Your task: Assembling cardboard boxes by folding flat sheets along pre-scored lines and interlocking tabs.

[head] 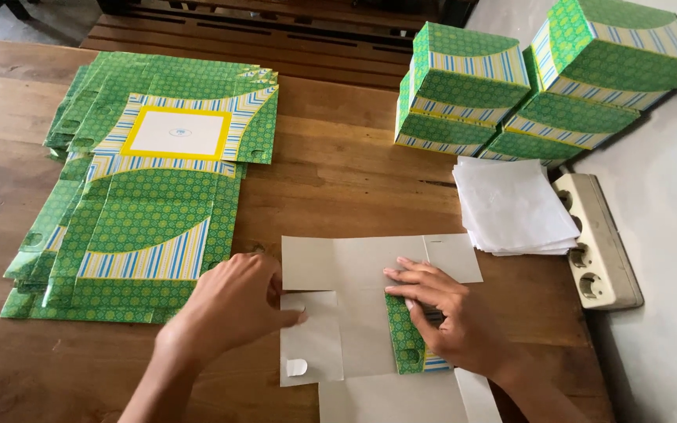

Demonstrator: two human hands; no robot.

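The right hand lies flat, fingers spread, pressing a folded green flap onto the unfolded box blank lying grey side up beneath it. The left hand, loosely curled, seems to pinch the blank's left flap. Flat printed blanks are stacked beyond the left hand.

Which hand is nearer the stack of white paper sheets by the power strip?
Right. The right hand presses the cardboard blank just below-left of the white paper stack; the left hand lies farther left.
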